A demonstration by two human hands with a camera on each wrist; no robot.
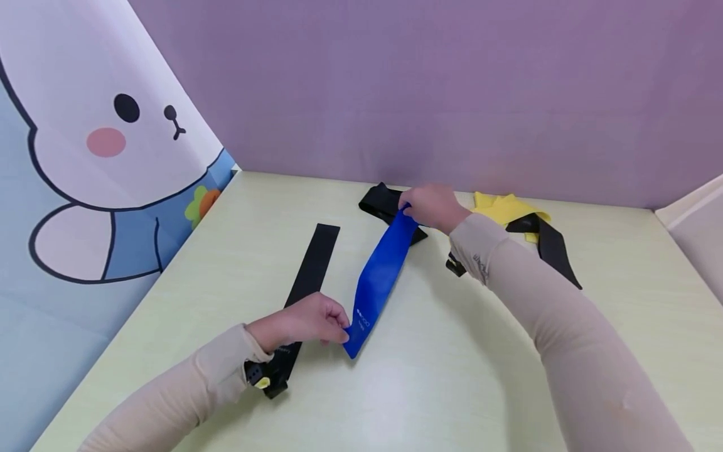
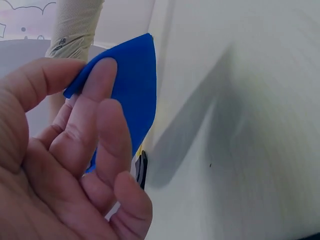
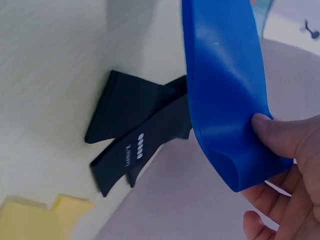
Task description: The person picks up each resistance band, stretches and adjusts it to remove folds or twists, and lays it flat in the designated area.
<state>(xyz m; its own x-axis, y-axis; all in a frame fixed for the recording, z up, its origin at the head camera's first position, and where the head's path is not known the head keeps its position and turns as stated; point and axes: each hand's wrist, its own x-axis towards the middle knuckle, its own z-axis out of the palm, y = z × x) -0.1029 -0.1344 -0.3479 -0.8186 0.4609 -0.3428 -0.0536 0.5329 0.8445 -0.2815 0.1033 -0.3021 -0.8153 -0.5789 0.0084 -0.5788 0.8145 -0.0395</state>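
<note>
A blue elastic exercise band (image 1: 381, 276), a flat loop with small white print near its lower end, stretches slantwise above the table between both hands. My left hand (image 1: 316, 319) pinches its near end between thumb and forefinger; in the left wrist view the remaining fingers are loosely bent beside the blue band (image 2: 137, 75). At the far end, my right hand (image 1: 433, 206) pinches the band's edge, the thumb lying on the blue surface (image 3: 225, 75) in the right wrist view. Below the left forearm lies a flat black band (image 1: 319, 257), partly covered by that hand.
Behind the blue band, a folded black band (image 1: 378, 199) with white print lies crosswise near the purple wall (image 1: 395, 94). A crumpled yellow band (image 1: 503, 207) and another black band (image 1: 556, 251) lie at the back right, partly behind the right sleeve. A cartoon-printed panel (image 1: 73, 169) borders the left.
</note>
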